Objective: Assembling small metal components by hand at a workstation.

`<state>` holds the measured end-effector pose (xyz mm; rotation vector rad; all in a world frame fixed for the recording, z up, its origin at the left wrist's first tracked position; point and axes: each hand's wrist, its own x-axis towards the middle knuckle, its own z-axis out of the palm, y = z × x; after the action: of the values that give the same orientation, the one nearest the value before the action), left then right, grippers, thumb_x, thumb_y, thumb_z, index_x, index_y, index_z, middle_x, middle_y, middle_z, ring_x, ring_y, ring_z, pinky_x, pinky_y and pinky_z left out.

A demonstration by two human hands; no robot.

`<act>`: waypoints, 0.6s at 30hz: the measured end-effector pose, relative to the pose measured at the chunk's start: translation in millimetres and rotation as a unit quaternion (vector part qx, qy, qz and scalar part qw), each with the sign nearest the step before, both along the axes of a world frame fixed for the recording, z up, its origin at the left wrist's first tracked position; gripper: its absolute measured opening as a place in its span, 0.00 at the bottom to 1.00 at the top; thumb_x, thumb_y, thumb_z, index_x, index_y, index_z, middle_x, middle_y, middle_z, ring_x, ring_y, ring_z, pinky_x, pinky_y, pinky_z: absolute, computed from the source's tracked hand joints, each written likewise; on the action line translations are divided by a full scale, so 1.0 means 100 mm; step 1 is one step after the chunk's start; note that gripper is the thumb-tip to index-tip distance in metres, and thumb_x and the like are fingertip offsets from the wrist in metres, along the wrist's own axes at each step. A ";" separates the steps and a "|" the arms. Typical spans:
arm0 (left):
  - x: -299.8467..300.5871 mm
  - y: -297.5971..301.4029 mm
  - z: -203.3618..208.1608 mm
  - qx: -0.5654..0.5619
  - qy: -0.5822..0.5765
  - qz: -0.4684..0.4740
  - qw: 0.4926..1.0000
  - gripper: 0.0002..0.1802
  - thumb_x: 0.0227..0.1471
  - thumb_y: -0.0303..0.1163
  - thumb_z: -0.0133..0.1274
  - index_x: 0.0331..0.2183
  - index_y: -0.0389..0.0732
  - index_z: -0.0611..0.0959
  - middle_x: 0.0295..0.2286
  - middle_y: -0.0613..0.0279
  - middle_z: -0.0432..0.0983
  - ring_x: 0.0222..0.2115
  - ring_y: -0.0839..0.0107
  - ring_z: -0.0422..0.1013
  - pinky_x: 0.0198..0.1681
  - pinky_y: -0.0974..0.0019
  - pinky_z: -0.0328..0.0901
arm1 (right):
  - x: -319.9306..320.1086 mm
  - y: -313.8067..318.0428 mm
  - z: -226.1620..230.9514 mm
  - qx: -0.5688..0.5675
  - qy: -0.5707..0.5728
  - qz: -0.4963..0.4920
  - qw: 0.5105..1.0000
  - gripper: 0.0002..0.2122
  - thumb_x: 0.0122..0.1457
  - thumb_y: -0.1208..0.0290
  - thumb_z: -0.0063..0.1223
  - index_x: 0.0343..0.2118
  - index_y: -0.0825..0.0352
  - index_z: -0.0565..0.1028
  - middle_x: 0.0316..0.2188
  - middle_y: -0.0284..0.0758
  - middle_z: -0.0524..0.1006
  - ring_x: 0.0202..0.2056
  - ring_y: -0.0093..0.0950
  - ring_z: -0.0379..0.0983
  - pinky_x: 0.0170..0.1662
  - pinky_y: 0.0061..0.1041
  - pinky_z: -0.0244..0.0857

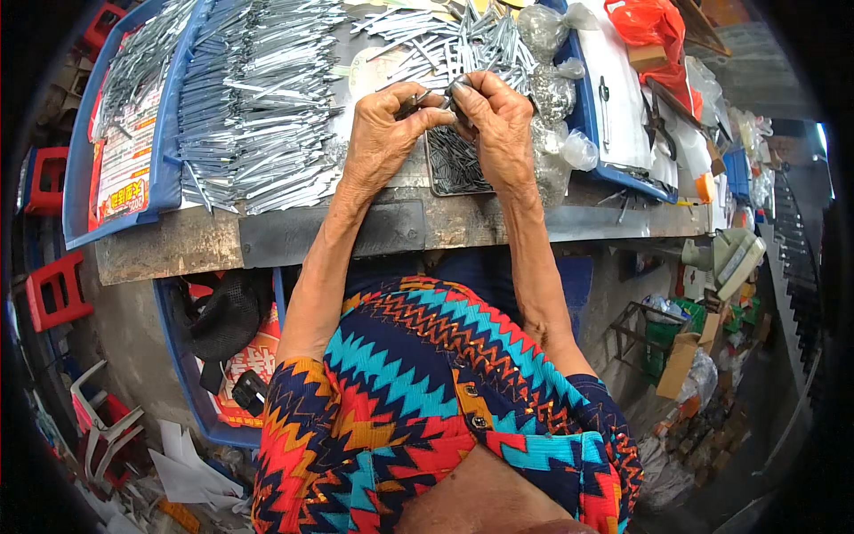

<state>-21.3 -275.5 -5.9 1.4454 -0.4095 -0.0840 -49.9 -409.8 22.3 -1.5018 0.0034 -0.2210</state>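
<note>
Above the front part of the workbench, my left hand (384, 133) and my right hand (500, 120) come close together, fingertips almost meeting. Both are closed in a pinch around small dark metal pieces (425, 100); their exact shape is partly hidden by my fingers. Just below my fingertips lies a shallow tray (436, 186) full of small dark metal parts (459, 163). Beyond my hands spreads a loose heap of silvery metal strips (494, 43). To the left, many more long, thin metal strips (285, 116) lie stacked in rows.
A blue bin (158, 169) with metal strips stands at the bench's left end. Clear plastic bags (553, 89) lie right of my hands, beside another blue tray (623, 182). Under the bench edge (169, 249), a blue crate (191, 374) holds a black hat. Red stools (58, 289) stand left.
</note>
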 end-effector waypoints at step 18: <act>0.00 -0.05 -0.09 0.123 -0.109 0.066 0.984 0.07 0.40 0.27 0.59 0.24 0.36 0.79 0.17 0.68 0.73 0.17 0.84 0.62 0.19 0.76 0.57 | 0.02 -0.05 -0.05 -0.237 -0.076 -0.061 0.967 0.05 0.47 0.76 0.51 0.22 0.74 0.71 0.15 0.32 0.70 0.19 0.17 0.63 0.22 0.19 0.58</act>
<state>-21.4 -280.8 -15.1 1.7306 -0.4930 0.1365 -48.3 -414.9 17.0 -1.9604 -0.0846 -0.4601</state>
